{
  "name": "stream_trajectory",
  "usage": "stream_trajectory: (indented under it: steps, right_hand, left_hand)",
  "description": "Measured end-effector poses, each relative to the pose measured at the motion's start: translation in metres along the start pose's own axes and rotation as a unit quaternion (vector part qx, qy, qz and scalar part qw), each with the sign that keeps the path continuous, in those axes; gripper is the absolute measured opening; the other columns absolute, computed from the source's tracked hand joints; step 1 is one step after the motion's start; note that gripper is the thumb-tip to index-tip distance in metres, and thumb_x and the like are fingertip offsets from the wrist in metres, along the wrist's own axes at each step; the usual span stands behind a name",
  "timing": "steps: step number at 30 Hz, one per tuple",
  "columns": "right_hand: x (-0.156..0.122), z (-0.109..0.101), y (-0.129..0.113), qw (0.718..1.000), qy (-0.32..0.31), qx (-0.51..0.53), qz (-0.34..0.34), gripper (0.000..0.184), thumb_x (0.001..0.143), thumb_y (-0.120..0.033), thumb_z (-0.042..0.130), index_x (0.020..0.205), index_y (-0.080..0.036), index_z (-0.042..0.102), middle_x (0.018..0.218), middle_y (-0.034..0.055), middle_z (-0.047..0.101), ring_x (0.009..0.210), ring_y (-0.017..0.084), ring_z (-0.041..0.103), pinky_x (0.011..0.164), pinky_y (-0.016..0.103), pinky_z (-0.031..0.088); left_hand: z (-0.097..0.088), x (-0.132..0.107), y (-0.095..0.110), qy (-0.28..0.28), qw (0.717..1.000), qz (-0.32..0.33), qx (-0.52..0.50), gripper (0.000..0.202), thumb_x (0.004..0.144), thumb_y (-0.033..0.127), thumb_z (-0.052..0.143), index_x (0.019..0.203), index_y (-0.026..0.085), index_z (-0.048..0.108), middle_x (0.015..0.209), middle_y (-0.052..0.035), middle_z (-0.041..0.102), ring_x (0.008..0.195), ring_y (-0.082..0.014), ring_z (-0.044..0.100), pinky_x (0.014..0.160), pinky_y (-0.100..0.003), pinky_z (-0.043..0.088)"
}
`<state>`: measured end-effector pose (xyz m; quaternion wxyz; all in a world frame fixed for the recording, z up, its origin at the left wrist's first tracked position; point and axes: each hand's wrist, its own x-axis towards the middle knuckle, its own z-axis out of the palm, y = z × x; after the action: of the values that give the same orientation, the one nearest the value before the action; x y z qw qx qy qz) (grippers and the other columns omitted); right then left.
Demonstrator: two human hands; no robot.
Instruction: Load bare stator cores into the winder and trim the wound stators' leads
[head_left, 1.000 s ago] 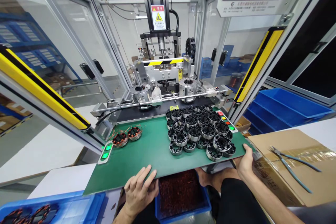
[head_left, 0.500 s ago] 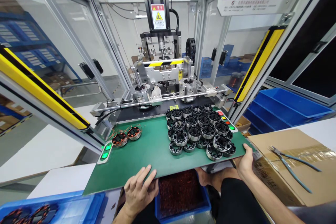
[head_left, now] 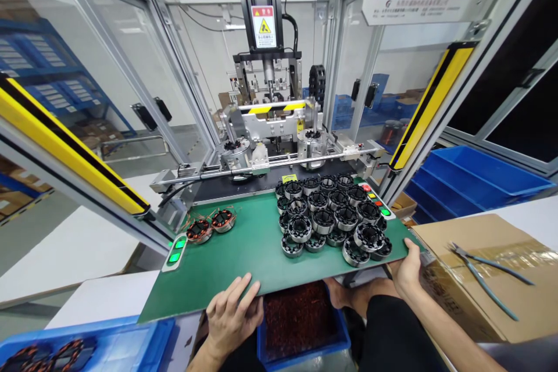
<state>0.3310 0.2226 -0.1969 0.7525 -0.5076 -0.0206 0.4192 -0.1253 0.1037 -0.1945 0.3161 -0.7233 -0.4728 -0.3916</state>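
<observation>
Both your hands are parked on the near edge of the green tabletop (head_left: 244, 244). Your left hand (head_left: 231, 317) lies loose and open, holding nothing, with the fingertips resting on top of the front edge, about mid-width. Your right hand (head_left: 407, 270) is curled over the front right corner, thumb on top, gripping the edge itself.

The bare stator cores (head_left: 331, 218) sit in a tight cluster on the right half, some stacked on each other. The nearest ones come close to the front right edge, just beside your right thumb, so there's hardly any free room on that side. On the left, 2 copper-wound stators (head_left: 211, 225) sit touching each other near the back edge. Between those 2 and the cluster, a wide strip of green runs open from the front edge all the way back to the machine fixtures (head_left: 311, 142).

Edge stuff: a panel with 2 lit green buttons (head_left: 176, 250) hugs the left edge, and a button strip (head_left: 375, 200) runs along the right edge behind the cores. Below the front edge, between your hands, is a blue bin of copper wire scraps (head_left: 300, 319). A cardboard box (head_left: 514, 314) butts up near the right corner with pliers (head_left: 483, 273) lying on top. The yellow light curtains (head_left: 65, 151) angle in on both sides.
</observation>
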Motion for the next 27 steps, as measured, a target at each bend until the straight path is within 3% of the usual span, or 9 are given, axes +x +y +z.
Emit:
stream_trajectory:
  steps: [6,10,14,20,27]
  right_hand:
    - [0.0038,-0.0042,0.0026,1.0,-0.009,-0.016,-0.009,0.04,0.078,-0.045,0.075,0.113,-0.025,0.076,0.109,-0.002,0.083,0.096,0.021,0.073,0.083,0.032,0.067]
    - [0.0052,-0.0054,0.0034,1.0,-0.019,-0.021,-0.013,0.043,0.079,-0.046,0.075,0.115,-0.024,0.077,0.107,-0.0011,0.083,0.099,0.022,0.075,0.088,0.034,0.067]
    - [0.0032,-0.0031,0.0042,1.0,-0.015,-0.015,-0.016,0.044,0.077,-0.048,0.075,0.114,-0.023,0.077,0.108,-0.0017,0.082,0.095,0.02,0.072,0.084,0.031,0.066]
    - [0.004,-0.0037,0.005,0.999,-0.022,-0.031,-0.029,0.045,0.077,-0.05,0.074,0.114,-0.024,0.075,0.108,-0.0005,0.082,0.099,0.023,0.074,0.086,0.034,0.067]
    - [0.0075,-0.0065,0.0045,0.999,-0.023,-0.021,-0.021,0.041,0.075,-0.047,0.077,0.11,-0.026,0.073,0.106,-0.0012,0.083,0.102,0.023,0.076,0.088,0.035,0.069]
  left_hand:
    - [0.0016,-0.0049,-0.0014,-0.005,1.0,-0.002,-0.004,0.041,0.094,0.027,0.087,0.133,0.033,0.078,0.118,-0.0023,0.089,0.107,-0.0237,0.078,0.096,-0.042,0.046]
    - [0.0025,-0.0073,-0.0017,-0.003,1.0,-0.006,-0.006,0.035,0.095,0.028,0.085,0.129,0.033,0.079,0.118,-0.0021,0.089,0.105,-0.023,0.079,0.096,-0.041,0.046]
    - [0.0033,-0.0094,-0.0024,-0.005,1.0,-0.005,-0.002,0.035,0.095,0.029,0.087,0.129,0.032,0.079,0.118,-0.0029,0.09,0.106,-0.0235,0.079,0.096,-0.042,0.046]
    - [0.0031,-0.0092,-0.0016,-0.003,1.0,-0.011,-0.001,0.063,0.093,0.029,0.087,0.153,0.039,0.071,0.122,0.0,0.089,0.106,-0.0238,0.078,0.1,-0.041,0.045]
    - [0.0027,-0.0074,-0.001,-0.003,1.0,-0.007,-0.006,0.055,0.093,0.028,0.087,0.146,0.036,0.074,0.119,-0.0016,0.089,0.106,-0.0238,0.077,0.098,-0.041,0.045]
